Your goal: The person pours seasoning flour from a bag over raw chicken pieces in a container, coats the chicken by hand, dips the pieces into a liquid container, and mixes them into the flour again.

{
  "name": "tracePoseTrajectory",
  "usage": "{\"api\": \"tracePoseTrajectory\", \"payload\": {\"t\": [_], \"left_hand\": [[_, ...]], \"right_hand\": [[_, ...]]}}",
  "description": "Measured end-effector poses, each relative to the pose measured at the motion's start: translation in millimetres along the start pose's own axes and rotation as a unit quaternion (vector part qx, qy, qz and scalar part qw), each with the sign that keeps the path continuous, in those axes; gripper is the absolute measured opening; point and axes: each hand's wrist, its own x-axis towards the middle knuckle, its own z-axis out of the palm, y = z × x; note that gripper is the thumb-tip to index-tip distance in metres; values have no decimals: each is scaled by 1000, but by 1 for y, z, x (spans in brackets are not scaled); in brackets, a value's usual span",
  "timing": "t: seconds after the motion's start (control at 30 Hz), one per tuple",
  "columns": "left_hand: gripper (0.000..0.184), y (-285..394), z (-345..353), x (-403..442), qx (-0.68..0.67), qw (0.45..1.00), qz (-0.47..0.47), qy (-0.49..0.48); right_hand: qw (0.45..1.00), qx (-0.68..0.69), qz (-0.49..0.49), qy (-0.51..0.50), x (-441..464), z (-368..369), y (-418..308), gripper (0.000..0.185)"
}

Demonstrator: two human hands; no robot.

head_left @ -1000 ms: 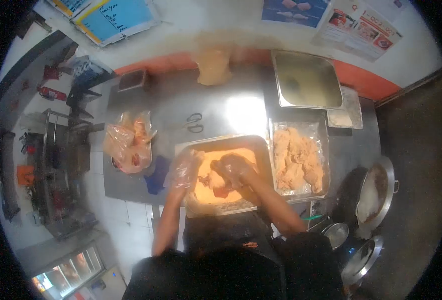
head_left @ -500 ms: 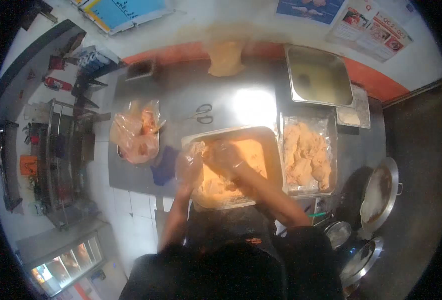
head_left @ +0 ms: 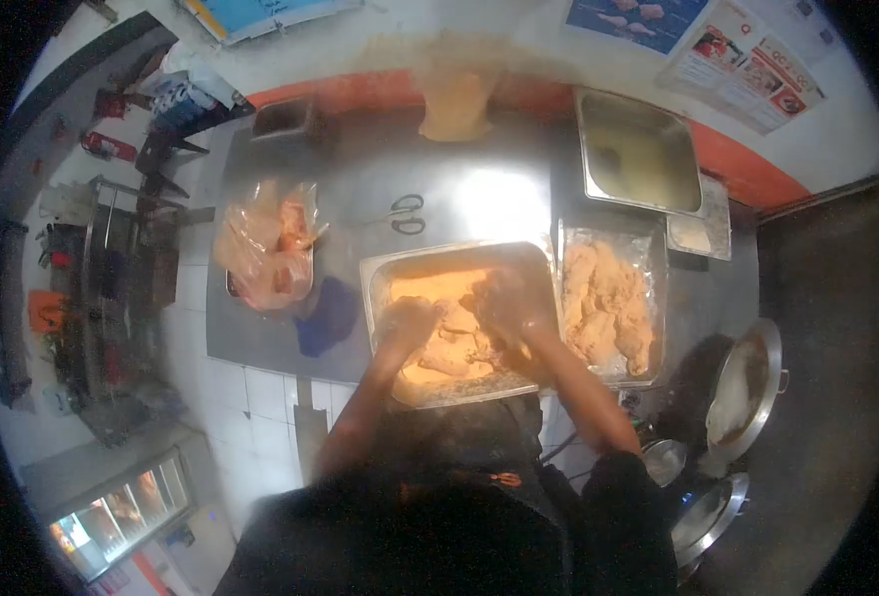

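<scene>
A deep metal pan (head_left: 368, 298) of pale orange breading flour (head_left: 419, 288) stands at the counter's front edge. Flour-coated chicken pieces (head_left: 454, 350) lie in its middle. My left hand (head_left: 409, 323) reaches into the left side of the pan, beside the chicken. On the right side, my right hand (head_left: 517, 306) is down in the flour near the far rim. Both hands seem to wear thin clear plastic gloves. Blur and flour hide the fingers of each hand, so I cannot make out whether they hold anything.
Right of the pan, a lined tray (head_left: 661, 298) holds breaded chicken (head_left: 608, 308). Behind it sits a metal container of liquid (head_left: 648, 149). Scissors (head_left: 407, 214), a blue cloth (head_left: 328, 316) and a bag of raw meat (head_left: 275, 248) lie left. Large round pans (head_left: 747, 392) stand at lower right.
My hands, raised close together over the pan's left half before, are now lower and apart. The left went down into the flour; the right moved to the right side. Chicken pieces show more clearly.
</scene>
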Motion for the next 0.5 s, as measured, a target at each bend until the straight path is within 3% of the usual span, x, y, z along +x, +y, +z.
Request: {"api": "tracePoseTrajectory", "payload": {"t": [0.03, 0.07, 0.1, 0.17, 0.2, 0.27, 0.33, 0.37, 0.4, 0.43, 0.47, 0.5], "left_hand": [[38, -17, 45, 17, -22, 994, 56, 92], [38, -34, 83, 22, -30, 994, 52, 92], [43, -48, 121, 24, -249, 967, 30, 38], [49, -62, 169, 48, -455, 890, 15, -4], [48, -50, 151, 23, -424, 906, -23, -1], [46, -12, 82, -27, -354, 929, -110, 0], [46, 11, 40, -59, -383, 912, -146, 19], [50, 26, 10, -77, -468, 872, -141, 40], [50, 16, 43, -61, -468, 871, -142, 40], [49, -2, 99, -29, -555, 819, -119, 83], [48, -13, 110, -18, -595, 789, -106, 109], [48, -19, 110, -11, -632, 757, -91, 135]], "right_hand": [[964, 228, 135, -16, -17, 4, -18, 43], [859, 439, 262, -34, -31, 2, -36, 44], [860, 436, 261, -42, -45, 9, -45, 44], [834, 516, 188, 49, -56, 17, -37, 45], [822, 541, 162, 76, -58, 19, -34, 46], [894, 356, 233, 139, -60, 24, -46, 47], [912, 337, 206, 111, -46, -3, -56, 57], [818, 504, 274, 34, -35, -14, -55, 64], [777, 555, 297, 1, -33, -9, -54, 70], [731, 600, 323, -30, -30, -4, -54, 77], [683, 638, 352, -59, -28, 1, -54, 84], [717, 601, 351, -37, -30, -24, -52, 77]]}}
